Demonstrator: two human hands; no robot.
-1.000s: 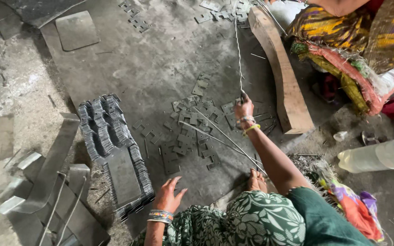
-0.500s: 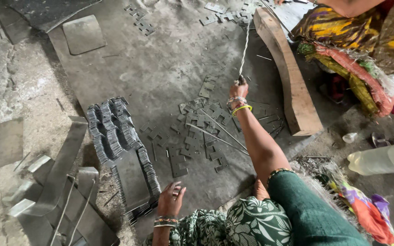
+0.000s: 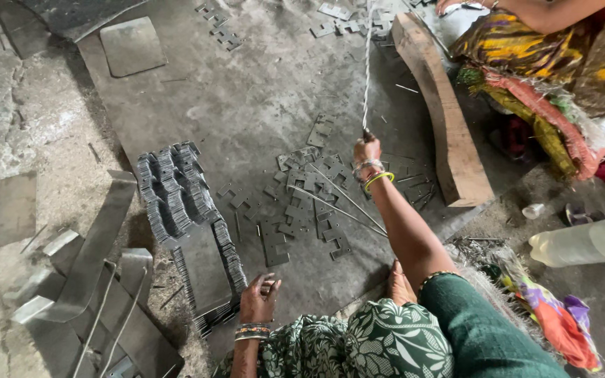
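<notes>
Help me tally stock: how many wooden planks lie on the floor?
1. The wooden plank lies at upper right, beside the seated co-worker, just beyond the right hand gripping a twisted wire. Others may lie outside the view.

place: floor workshop | signs: stamped metal plates (image 3: 295, 203), sheet offcuts (image 3: 132, 45), wooden block (image 3: 442, 119)

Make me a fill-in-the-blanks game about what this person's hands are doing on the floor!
1. The right hand grips the end of a twisted ____ stretched away across the floor.
2. The left hand rests open beside stacked ____ plates.
3. A curved ____ block lies to the right of the wire.
4. The right wrist wears a yellow-green ____.

Missing words: wire; metal; wooden; bangle
</notes>
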